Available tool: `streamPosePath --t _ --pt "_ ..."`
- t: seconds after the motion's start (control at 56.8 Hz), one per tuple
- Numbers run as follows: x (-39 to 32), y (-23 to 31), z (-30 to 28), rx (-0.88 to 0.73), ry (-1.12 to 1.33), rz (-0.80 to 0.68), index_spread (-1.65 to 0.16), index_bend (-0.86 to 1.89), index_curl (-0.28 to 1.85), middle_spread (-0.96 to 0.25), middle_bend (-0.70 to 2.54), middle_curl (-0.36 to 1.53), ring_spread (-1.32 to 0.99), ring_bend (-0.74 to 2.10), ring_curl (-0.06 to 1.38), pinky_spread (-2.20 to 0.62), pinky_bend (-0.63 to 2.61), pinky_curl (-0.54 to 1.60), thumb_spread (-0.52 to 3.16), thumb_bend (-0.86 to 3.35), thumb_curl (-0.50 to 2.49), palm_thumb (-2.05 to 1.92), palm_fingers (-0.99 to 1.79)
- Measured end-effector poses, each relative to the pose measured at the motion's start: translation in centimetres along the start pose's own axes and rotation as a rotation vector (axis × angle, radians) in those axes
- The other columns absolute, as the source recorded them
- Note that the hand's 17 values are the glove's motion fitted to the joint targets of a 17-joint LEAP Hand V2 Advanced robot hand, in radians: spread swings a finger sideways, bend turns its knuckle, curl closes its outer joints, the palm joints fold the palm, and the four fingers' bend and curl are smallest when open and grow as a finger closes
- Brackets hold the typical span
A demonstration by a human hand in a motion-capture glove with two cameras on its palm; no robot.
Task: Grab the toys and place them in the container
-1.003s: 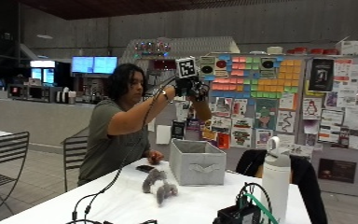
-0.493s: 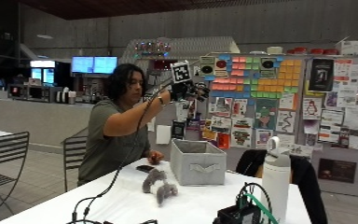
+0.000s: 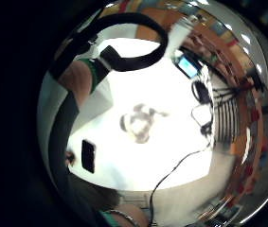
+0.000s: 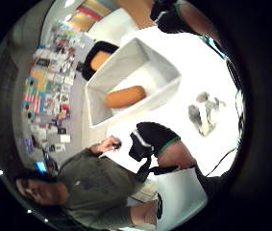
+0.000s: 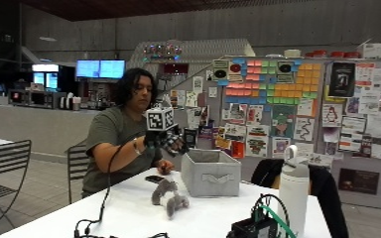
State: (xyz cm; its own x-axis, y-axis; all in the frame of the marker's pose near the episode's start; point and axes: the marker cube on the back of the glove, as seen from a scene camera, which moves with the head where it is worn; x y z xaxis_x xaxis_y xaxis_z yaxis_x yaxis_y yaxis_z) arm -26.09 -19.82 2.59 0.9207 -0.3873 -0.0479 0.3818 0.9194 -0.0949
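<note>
Grey container (orange toy inside), phone beside, bottle nearer

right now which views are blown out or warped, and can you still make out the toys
Little finger side palm view: the table glares white, the grey toy is a smear. Thumb side palm view: strongly curved, yet the orange toy in the container reads clearly. Outside view: evenly lit, the grey toy sharp enough.

White table; bin, toy.
</note>
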Motion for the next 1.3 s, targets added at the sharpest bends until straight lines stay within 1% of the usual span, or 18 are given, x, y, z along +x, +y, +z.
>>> streamPosePath --t 0.07,0.088,0.194,0.282,0.352,0.458,0.546,0.598,0.651,0.774,0.827,0.862,0.897,0.985,1.056,1.144,1.232,1.302 --pt "2.8 1.1 3.6 -0.025 -0.028 0.117 -0.46 0.23 0.36 -0.18 0.29 0.41 -0.26 0.6 0.25 -0.05 0.92 0.31 1.11 0.02 0.34 0.17 0.3" --pt "3.4 1.3 4.5 -0.03 -0.033 0.14 -0.46 0.25 0.37 -0.2 0.33 0.43 -0.27 0.61 0.25 -0.06 0.9 0.3 1.12 0.03 0.34 0.19 0.37" --pt "5.6 2.2 8.9 -0.035 -0.022 0.214 -0.45 0.27 0.39 -0.25 0.37 0.45 -0.29 0.58 0.24 -0.12 0.88 0.29 1.17 0.05 0.35 0.27 0.43" --pt "6.6 2.0 11.8 -0.074 0.037 0.246 -0.44 0.27 0.42 -0.24 0.27 0.43 -0.26 0.49 0.24 -0.11 0.96 0.33 1.15 0.04 0.35 0.3 0.23" --pt "7.2 1.6 13.8 -0.09 0.059 0.267 -0.44 0.24 0.43 -0.19 0.18 0.41 -0.2 0.35 0.21 -0.06 1.03 0.36 1.12 0.0 0.35 0.28 0.03" --pt "7.4 1.1 16.5 -0.065 -0.003 0.271 -0.44 0.24 0.42 -0.14 0.13 0.37 -0.12 0.28 0.18 -0.01 1.09 0.36 1.06 -0.05 0.34 0.21 -0.01" --pt "7.2 0.7 17.4 0.035 -0.022 0.293 -0.47 0.4 0.45 -0.12 0.12 0.33 -0.09 0.22 0.16 0.01 1.09 0.35 1.02 -0.04 0.34 0.17 0.08" --pt "7.1 0.3 17.8 0.113 0.002 0.326 -0.47 0.64 0.52 -0.14 0.18 0.33 -0.08 0.15 0.13 -0.01 1.05 0.33 1.02 -0.02 0.34 0.17 0.29" --pt "6.9 0.1 18.2 0.167 0.003 0.352 -0.45 0.72 0.54 -0.15 0.21 0.34 -0.09 0.15 0.11 -0.05 1.02 0.32 1.06 0.02 0.36 0.25 0.38" --pt "6.5 0.2 18.1 0.25 0.027 0.375 -0.4 0.76 0.61 -0.23 0.33 0.38 -0.17 0.26 0.14 -0.14 0.93 0.3 1.2 0.15 0.4 0.49 0.58" --pt "6.3 0.4 17.9 0.29 0.044 0.4 -0.39 0.7 0.6 -0.27 0.36 0.4 -0.22 0.36 0.17 -0.19 0.95 0.3 1.22 0.2 0.43 0.57 0.72" --pt "6.1 0.7 17.7 0.309 0.038 0.421 -0.39 0.63 0.59 -0.29 0.38 0.41 -0.26 0.46 0.2 -0.26 0.98 0.31 1.21 0.22 0.45 0.62 0.86" --pt "5.9 1.3 17.3 0.32 0.012 0.444 -0.39 0.6 0.59 -0.31 0.38 0.41 -0.29 0.52 0.22 -0.31 0.98 0.31 1.19 0.23 0.46 0.65 0.92" --pt "5.1 2.8 15.4 0.341 -0.097 0.493 -0.38 0.56 0.62 -0.35 0.41 0.44 -0.35 0.59 0.27 -0.37 0.95 0.32 1.12 0.22 0.5 0.7 0.98" --pt "3.5 4.5 11.9 0.392 -0.188 0.49 -0.38 0.58 0.65 -0.38 0.42 0.45 -0.38 0.61 0.29 -0.4 0.92 0.32 1.08 0.22 0.53 0.74 1.02" --pt "0.6 6.1 6.3 0.505 -0.28 0.402 -0.37 0.58 0.69 -0.4 0.43 0.47 -0.41 0.62 0.31 -0.42 0.91 0.33 1.02 0.21 0.57 0.76 1.03" --pt "-3.4 7.1 0.0 0.613 -0.373 0.255 -0.37 0.57 0.73 -0.42 0.43 0.48 -0.43 0.62 0.33 -0.44 0.92 0.34 0.98 0.19 0.59 0.76 1.03" --pt "-6.5 7.3 -5.4 0.672 -0.37 0.134 -0.37 0.56 0.76 -0.43 0.42 0.5 -0.44 0.61 0.34 -0.44 0.91 0.34 0.95 0.17 0.62 0.77 1.03"
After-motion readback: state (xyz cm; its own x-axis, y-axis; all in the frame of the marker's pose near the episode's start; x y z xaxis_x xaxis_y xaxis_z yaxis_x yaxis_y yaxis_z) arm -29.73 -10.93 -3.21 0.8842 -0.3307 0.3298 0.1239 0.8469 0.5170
